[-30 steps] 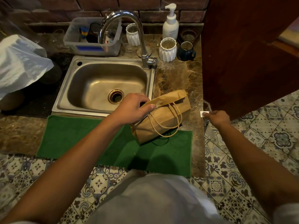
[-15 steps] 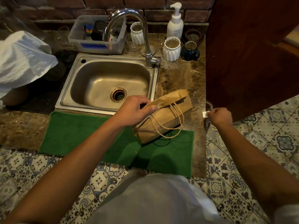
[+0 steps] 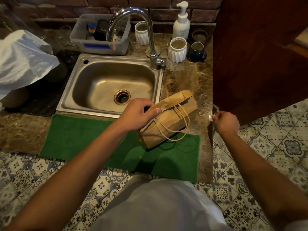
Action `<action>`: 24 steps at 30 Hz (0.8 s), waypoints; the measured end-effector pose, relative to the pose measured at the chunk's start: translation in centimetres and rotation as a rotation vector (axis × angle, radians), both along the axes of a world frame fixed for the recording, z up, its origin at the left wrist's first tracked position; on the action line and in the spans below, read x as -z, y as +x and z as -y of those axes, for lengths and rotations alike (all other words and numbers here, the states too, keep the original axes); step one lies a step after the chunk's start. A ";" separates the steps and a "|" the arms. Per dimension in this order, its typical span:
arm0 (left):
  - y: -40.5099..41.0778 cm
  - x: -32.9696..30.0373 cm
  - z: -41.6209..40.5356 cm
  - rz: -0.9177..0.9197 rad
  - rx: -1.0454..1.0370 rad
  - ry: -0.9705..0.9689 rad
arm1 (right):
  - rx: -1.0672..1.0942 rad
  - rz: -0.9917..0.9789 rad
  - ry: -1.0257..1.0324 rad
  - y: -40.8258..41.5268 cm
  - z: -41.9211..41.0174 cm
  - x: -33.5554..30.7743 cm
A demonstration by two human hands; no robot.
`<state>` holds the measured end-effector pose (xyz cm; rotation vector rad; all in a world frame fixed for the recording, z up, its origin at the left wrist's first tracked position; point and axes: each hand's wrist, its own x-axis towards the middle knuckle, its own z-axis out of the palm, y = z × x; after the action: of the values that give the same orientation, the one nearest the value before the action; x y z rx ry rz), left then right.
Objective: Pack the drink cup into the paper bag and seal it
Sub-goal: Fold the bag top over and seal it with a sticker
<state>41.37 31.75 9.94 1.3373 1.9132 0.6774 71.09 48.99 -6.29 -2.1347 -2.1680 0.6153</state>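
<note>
- While the paper bag (image 3: 168, 120) lies tilted on its side, half on the green mat (image 3: 93, 140) and half on the marble counter (image 3: 186, 77), its top is folded over; its twine handles hang loose across the front; the drink cup cannot be seen, so whether it is inside cannot be told
- left hand (image 3: 139, 113) closed over the folded top of the bag, thumb pressed flat along the crease, fingers curled behind; it has hold of the bag and nothing else
- right hand (image 3: 226, 121) well to the right of the bag, past the counter edge, pinched shut on a small white sticker (image 3: 211, 117) between thumb and fingertip; the sticker is apart from the bag
- steel sink (image 3: 93, 72) behind the mat, its basin bare apart from the drain; the tap (image 3: 150, 30) arches over it
- clear plastic tub (image 3: 100, 37) behind the sink holds dark and coloured items, too jumbled to name
- two white ribbed cups (image 3: 177, 50) and a dark blue mug (image 3: 196, 52) stand by the tap; what they hold is too dim to tell
- white pump bottle (image 3: 181, 25) upright against the brick wall
- white plastic bag (image 3: 21, 60) bunched at the far left
</note>
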 end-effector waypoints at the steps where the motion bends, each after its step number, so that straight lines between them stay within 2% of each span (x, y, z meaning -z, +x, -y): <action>1: 0.0 -0.1 0.0 -0.002 -0.002 0.001 | -0.012 0.003 0.010 0.0 0.2 0.1; 5: 0.1 -0.1 0.1 -0.005 0.001 0.002 | -0.061 -0.024 0.106 0.1 1.0 -0.1; 9: 0.1 0.1 0.1 0.014 -0.021 0.003 | -0.020 -0.230 0.255 0.0 0.2 -4.1; 11: 0.4 0.3 0.1 0.039 -0.077 0.019 | 0.060 -0.497 0.178 -0.2 -0.3 -7.5; 14: 1.3 0.6 0.3 0.083 -0.209 0.042 | 0.267 -1.070 -0.018 -1.7 1.7 -13.5; 16: 2.1 1.0 0.6 0.136 -0.303 0.053 | 0.281 -1.301 -0.150 -3.4 4.8 -15.9; 18: 2.9 1.4 1.1 0.198 -0.376 0.065 | 0.236 -1.369 -0.291 -5.5 7.9 -16.8; 21: 3.8 1.7 1.5 0.266 -0.446 0.070 | 0.219 -1.299 -0.480 -9.1 11.4 -15.8; 24: 4.4 1.7 1.7 0.277 -0.476 0.081 | 0.301 -1.267 -0.547 -11.5 12.5 -14.8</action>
<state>45.73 30.04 8.24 0.7780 1.9977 1.1195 59.62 36.52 8.46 -1.3680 -1.0092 1.9457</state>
